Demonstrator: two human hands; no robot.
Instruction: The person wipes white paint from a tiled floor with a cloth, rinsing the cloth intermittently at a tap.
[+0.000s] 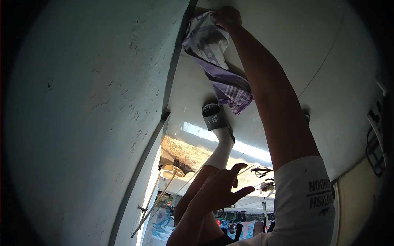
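My right hand [227, 17] is closed on a bunched cloth [207, 37] at the top of the view, its fingers partly in shadow. The cloth is white and purple, with dots and a striped purple end [236, 96] trailing over the floor. Its far side lies along the dark strip at the foot of the wall. My left hand [219, 186] hangs lower down in front of my leg, holding nothing, with thumb and fingers apart. Between the two hands a foot in a dark slide sandal [215, 117] and white sock stands on the floor.
A pale blue wall [94, 102] with peeling paint fills the left side. Smooth grey floor [312, 45] spreads to the right. Dark metal bars [375, 135] stand at the right edge. Behind me are a straw hat [171, 171], a thin pole [154, 205] and sandals [266, 186] near a sunlit doorway.
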